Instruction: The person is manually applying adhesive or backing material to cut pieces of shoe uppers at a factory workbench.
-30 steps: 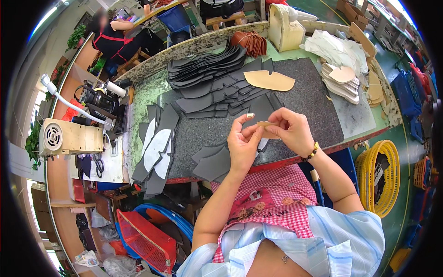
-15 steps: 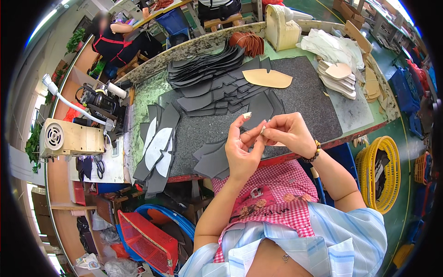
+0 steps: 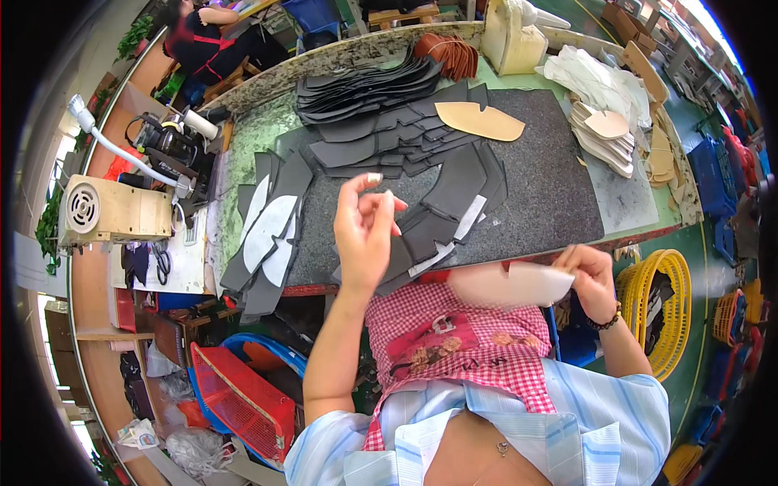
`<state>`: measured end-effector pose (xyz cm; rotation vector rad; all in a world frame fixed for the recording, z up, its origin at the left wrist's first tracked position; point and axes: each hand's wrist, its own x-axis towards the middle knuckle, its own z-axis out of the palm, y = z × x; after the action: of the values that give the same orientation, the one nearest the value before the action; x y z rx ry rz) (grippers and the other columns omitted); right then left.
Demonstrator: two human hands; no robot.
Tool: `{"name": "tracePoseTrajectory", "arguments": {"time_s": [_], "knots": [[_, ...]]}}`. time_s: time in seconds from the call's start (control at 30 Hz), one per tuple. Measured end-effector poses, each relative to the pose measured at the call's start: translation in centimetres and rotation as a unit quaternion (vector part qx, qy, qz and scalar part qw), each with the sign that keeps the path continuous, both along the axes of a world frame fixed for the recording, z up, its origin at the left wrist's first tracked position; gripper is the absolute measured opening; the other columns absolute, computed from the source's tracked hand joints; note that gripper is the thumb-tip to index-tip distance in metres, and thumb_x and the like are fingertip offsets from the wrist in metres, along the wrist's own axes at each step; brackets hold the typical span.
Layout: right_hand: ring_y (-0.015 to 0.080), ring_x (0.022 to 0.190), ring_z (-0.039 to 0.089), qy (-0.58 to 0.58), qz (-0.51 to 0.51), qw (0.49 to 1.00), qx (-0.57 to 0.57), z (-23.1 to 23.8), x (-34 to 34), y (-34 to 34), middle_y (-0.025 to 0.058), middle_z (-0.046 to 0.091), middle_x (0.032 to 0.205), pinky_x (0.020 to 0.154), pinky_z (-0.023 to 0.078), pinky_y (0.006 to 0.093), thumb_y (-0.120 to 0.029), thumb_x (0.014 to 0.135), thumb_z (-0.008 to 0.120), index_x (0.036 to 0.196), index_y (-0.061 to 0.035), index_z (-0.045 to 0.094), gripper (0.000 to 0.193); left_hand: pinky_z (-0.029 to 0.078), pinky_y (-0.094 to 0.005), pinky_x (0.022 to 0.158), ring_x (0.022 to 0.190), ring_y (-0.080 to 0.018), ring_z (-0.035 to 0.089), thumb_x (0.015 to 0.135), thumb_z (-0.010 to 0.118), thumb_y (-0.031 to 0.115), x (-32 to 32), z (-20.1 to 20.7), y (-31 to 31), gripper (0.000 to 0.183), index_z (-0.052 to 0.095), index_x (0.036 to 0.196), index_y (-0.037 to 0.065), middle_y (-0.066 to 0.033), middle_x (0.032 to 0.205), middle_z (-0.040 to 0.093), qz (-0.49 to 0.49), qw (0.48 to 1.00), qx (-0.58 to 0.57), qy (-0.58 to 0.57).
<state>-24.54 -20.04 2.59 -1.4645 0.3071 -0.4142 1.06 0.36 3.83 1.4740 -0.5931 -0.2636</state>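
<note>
My right hand [image 3: 590,283] pinches one end of a pale, curved cut piece [image 3: 510,287] with a notch in its upper edge. Motion smears this piece, which hangs over the table's front edge before my apron. Over the dark mat, my left hand [image 3: 365,231] is raised with fingers loosely bent and apart, and nothing shows in it. Beside its fingertips lie dark grey curved pieces [image 3: 462,182], with pale strips [image 3: 472,217] along the near ones. Farther left are dark pieces with white patches [image 3: 271,231].
A stack of black pieces [image 3: 365,93], a tan notched piece [image 3: 486,121] and brown pieces [image 3: 448,57] lie toward the back. White pieces [image 3: 604,142] are piled at right. A cream machine [image 3: 113,211] stands left, a yellow basket [image 3: 681,324] right. Another person [image 3: 207,49] sits beyond.
My hands have parted: the left moved left, the right moved right and nearer me. The pale piece now shows in my right hand. Pale strips on the dark pieces have come into view.
</note>
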Motion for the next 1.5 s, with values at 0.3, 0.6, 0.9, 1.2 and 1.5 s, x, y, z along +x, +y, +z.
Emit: {"name": "tracePoseTrajectory", "arguments": {"time_s": [0.3, 0.6, 0.9, 1.2, 1.5], "knots": [[0.0172, 0.084, 0.060, -0.194, -0.018, 0.961, -0.198, 3.1, 8.7, 5.4, 0.0125, 0.061, 0.096, 0.070, 0.048, 0.0273, 0.005, 0.073, 0.058, 0.077, -0.0010, 0.056, 0.007, 0.052, -0.0252, 0.079, 0.088, -0.0120, 0.064, 0.093, 0.057, 0.005, -6.8, 0.4, -1.1, 0.055, 0.030, 0.141, 0.001, -0.0133, 0.097, 0.068, -0.159, 0.957, -0.096, 0.224], [0.0268, 0.084, 0.068, 0.338, 0.404, 0.787, -0.320, 0.2, 0.9, -1.7, 0.0177, 0.067, 0.093, 0.073, 0.053, 0.0322, -0.030, 0.075, 0.075, 0.107, -0.0031, 0.063, 0.043, 0.052, -0.0226, 0.052, 0.063, -0.0109, 0.064, 0.092, 0.061, 0.008, -2.7, 2.3, 1.3, 0.040, 0.045, 0.128, 0.003, -0.0092, 0.087, 0.070, -0.141, 0.975, 0.165, 0.034], [0.0141, 0.097, 0.061, 0.001, 0.064, 0.991, 0.118, -1.4, 9.8, 4.0, 0.0077, 0.063, 0.108, 0.084, 0.050, 0.0277, -0.011, 0.083, 0.072, 0.124, -0.0039, 0.051, 0.047, 0.048, -0.0309, 0.088, 0.101, -0.0257, 0.062, 0.068, 0.072, 0.008, -5.4, 1.2, 5.5, 0.056, 0.051, 0.120, 0.002, -0.0152, 0.113, 0.059, -0.197, 0.960, 0.077, -0.185], [0.0294, 0.088, 0.067, 0.021, 0.069, 0.977, -0.199, -5.3, 17.1, 3.9, 0.0135, 0.068, 0.094, 0.077, 0.052, 0.0363, -0.017, 0.079, 0.072, 0.117, -0.0096, 0.057, 0.041, 0.046, -0.0239, 0.082, 0.088, -0.0097, 0.056, 0.079, 0.069, -0.007, -4.1, -7.9, 2.5, 0.042, 0.050, 0.115, 0.001, -0.0049, 0.096, 0.056, 0.109, 0.994, -0.009, -0.004], [0.0227, 0.091, 0.064, 0.041, 0.097, 0.961, -0.257, -4.8, 17.1, 3.8, 0.0119, 0.065, 0.101, 0.078, 0.051, 0.0326, -0.013, 0.079, 0.072, 0.120, -0.0079, 0.055, 0.044, 0.048, -0.0226, 0.073, 0.085, -0.0088, 0.056, 0.078, 0.069, -0.005, -3.8, -7.6, 2.5, 0.040, 0.051, 0.114, -0.001, -0.0048, 0.095, 0.056, 0.097, 0.994, 0.043, 0.027]]}}
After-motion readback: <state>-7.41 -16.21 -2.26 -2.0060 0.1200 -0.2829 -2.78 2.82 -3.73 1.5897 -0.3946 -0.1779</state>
